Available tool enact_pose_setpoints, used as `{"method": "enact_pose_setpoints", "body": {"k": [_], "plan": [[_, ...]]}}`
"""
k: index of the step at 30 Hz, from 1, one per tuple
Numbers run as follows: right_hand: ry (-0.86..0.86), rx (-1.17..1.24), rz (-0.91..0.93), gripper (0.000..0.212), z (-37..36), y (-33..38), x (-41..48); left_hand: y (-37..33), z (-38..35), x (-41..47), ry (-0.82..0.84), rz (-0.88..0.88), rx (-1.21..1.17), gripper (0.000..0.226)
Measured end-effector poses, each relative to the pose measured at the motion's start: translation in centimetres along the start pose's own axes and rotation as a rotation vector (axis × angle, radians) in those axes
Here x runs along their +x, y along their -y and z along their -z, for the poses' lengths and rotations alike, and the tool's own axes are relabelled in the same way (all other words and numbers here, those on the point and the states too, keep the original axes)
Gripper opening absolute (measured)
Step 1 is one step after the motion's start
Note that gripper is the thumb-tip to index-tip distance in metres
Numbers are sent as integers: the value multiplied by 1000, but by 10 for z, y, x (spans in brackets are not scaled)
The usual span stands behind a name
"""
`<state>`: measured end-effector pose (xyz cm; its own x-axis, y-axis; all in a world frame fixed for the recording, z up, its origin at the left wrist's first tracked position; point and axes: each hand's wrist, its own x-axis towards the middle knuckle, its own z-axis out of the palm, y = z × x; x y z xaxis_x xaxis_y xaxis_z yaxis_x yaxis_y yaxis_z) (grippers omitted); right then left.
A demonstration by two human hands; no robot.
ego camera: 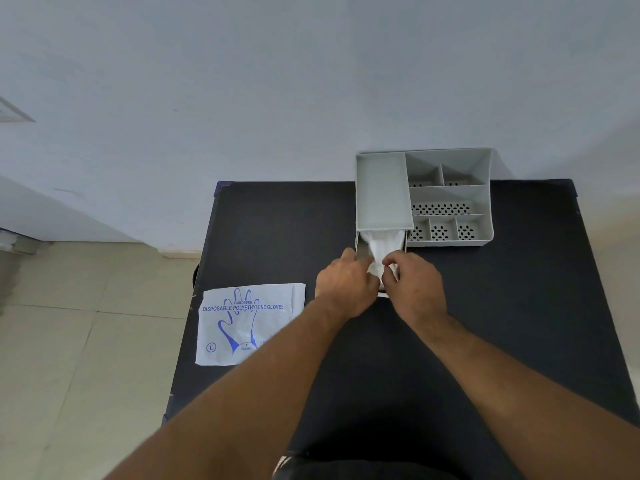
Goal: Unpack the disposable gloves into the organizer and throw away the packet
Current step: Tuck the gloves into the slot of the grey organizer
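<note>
A grey organizer (450, 195) with several perforated compartments stands at the table's far edge. Its left section has a pulled-out drawer (360, 247), and a wad of white disposable gloves (382, 244) lies in it. My left hand (346, 282) and my right hand (414, 282) meet at the drawer's near end, both pinching the gloves' near end. The white packet (247, 323), printed in blue with a hand and "DISPOSABLE POLYETHYLENE GLOVES", lies flat on the table's left side, apart from both hands.
The black table (519, 306) stands against a pale wall (311, 81). Beige floor tiles (86, 341) lie to its left. The organizer's lid panel (382, 188) covers the rear of the drawer section.
</note>
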<state>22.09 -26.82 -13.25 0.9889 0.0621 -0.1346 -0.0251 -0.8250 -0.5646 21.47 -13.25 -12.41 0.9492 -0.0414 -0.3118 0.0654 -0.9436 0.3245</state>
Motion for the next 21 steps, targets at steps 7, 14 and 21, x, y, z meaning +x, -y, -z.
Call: {"method": "enact_pose_setpoints", "body": {"k": [7, 14, 21], "plan": [[26, -150, 40, 26, -7, 0, -7, 7, -2, 2, -62, 58, 16, 26], [53, -241, 97, 39, -8, -1, -5, 4, -1, 8, -59, 178, -112, 33], [82, -337, 114, 38, -9, -3, -6, 1, 1, 7, 24, 255, -305, 27]]}}
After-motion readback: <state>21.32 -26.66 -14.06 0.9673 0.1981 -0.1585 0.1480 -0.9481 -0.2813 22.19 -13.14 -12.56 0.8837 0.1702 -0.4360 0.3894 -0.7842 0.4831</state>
